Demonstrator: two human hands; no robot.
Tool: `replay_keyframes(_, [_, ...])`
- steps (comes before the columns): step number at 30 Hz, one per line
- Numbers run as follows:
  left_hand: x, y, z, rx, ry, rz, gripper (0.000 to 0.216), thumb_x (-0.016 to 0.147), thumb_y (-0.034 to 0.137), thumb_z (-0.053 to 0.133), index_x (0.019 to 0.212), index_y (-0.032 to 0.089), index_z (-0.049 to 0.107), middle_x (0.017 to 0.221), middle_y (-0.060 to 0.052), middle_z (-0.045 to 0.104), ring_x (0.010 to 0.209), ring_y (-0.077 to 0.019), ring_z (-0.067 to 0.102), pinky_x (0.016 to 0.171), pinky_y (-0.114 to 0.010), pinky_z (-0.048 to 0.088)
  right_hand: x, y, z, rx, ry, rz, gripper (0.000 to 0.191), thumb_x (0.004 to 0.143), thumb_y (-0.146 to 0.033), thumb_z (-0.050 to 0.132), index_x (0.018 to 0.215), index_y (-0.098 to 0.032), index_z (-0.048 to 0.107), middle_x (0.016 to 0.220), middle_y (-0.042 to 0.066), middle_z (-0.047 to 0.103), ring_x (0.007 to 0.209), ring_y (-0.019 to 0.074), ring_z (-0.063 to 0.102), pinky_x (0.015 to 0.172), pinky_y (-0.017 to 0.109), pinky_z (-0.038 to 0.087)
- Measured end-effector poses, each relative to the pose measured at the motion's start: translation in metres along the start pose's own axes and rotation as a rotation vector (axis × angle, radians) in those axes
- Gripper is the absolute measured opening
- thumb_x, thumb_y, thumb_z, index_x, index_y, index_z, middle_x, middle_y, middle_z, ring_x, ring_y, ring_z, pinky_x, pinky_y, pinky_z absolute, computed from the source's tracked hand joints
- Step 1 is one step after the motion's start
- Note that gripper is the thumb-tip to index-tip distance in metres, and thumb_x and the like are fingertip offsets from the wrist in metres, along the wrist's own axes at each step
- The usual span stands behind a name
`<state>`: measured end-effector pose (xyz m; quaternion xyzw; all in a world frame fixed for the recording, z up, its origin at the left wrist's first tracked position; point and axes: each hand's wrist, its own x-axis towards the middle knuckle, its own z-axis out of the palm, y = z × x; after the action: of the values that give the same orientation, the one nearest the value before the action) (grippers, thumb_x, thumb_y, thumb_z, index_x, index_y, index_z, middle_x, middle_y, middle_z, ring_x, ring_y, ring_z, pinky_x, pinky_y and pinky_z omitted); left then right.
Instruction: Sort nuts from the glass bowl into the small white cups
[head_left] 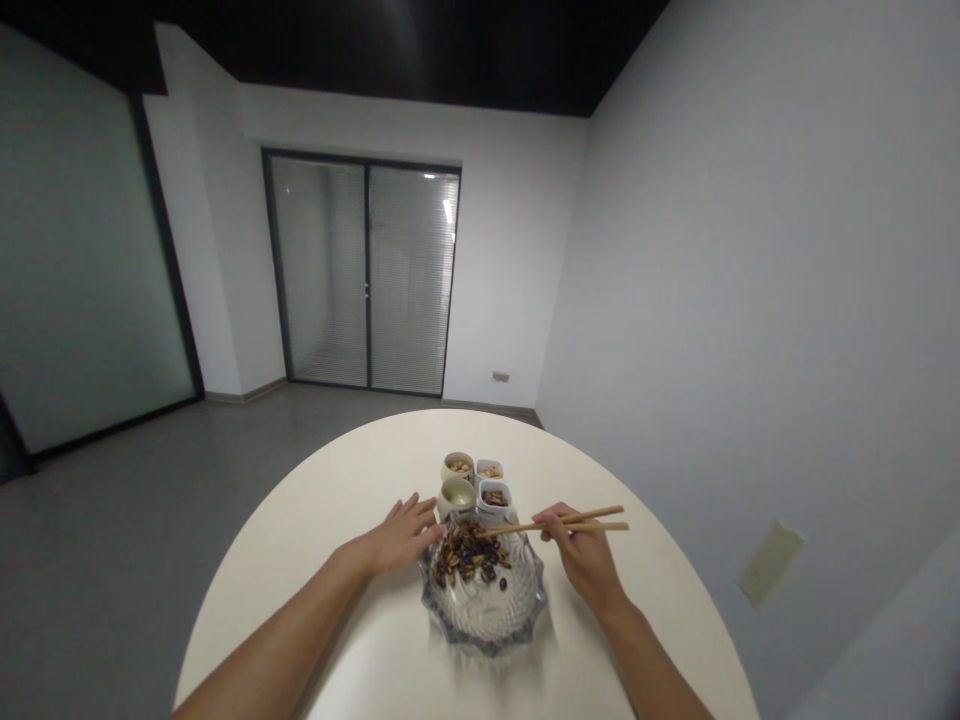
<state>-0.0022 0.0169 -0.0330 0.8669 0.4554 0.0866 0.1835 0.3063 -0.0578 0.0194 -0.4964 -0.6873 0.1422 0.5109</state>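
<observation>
A clear glass bowl with a scalloped rim (491, 640) holds a heap of mixed dark and brown nuts or seeds (469, 555), mostly on its far left side. My right hand (581, 555) grips a pair of wooden chopsticks (592, 518), whose tips reach into the heap. My left hand (409, 535) rests at the bowl's left rim, fingers spread. Just behind the bowl, a beige cup (457, 492) shows no pieces inside, and a white square dish (495, 497) holds brown pieces. Farther back stand another beige cup (458, 466) and a white dish (490, 469), both with pale pieces.
Everything stands on a round white table (300, 560). A white wall (750, 300) runs close along the right. Beyond the table are grey floor (112, 540) and a glass double door (367, 280) with blinds.
</observation>
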Motion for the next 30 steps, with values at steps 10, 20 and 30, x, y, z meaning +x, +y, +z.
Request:
replay_keyframes(10, [-0.002,0.003,-0.003,-0.005,-0.001,-0.009,0.055,0.104,0.061,0.022,0.142,0.032,0.049,0.160,-0.004,0.026,0.146,-0.0363,0.010,0.115,-0.059,0.009,-0.004,-0.007,0.000,0.007,-0.025,-0.005,0.046,0.092,-0.055,0.052,0.068,-0.021,0.071,0.062,0.002,0.067,0.064,0.0204,0.064,0.064,0.028,0.047])
replay_keyframes(20, [-0.004,0.008,-0.008,-0.028,-0.022,-0.029,0.060,0.103,0.063,0.022,0.143,0.027,0.049,0.160,-0.007,0.023,0.147,-0.0363,0.008,0.116,-0.058,0.007,-0.002,-0.004,0.001,0.008,-0.033,0.026,0.043,0.092,-0.053,0.054,0.069,-0.021,0.071,0.062,0.002,0.067,0.064,0.0201,0.063,0.062,0.028,0.046])
replay_keyframes(30, [-0.005,0.013,-0.012,-0.001,-0.047,-0.038,0.058,0.104,0.058,0.021,0.144,0.026,0.047,0.161,-0.006,0.021,0.147,-0.0357,0.007,0.116,-0.057,0.008,0.000,-0.008,0.001,-0.027,-0.056,0.044,0.037,0.091,-0.047,0.057,0.072,-0.019,0.071,0.061,0.002,0.066,0.058,0.0179,0.059,0.055,0.026,0.043])
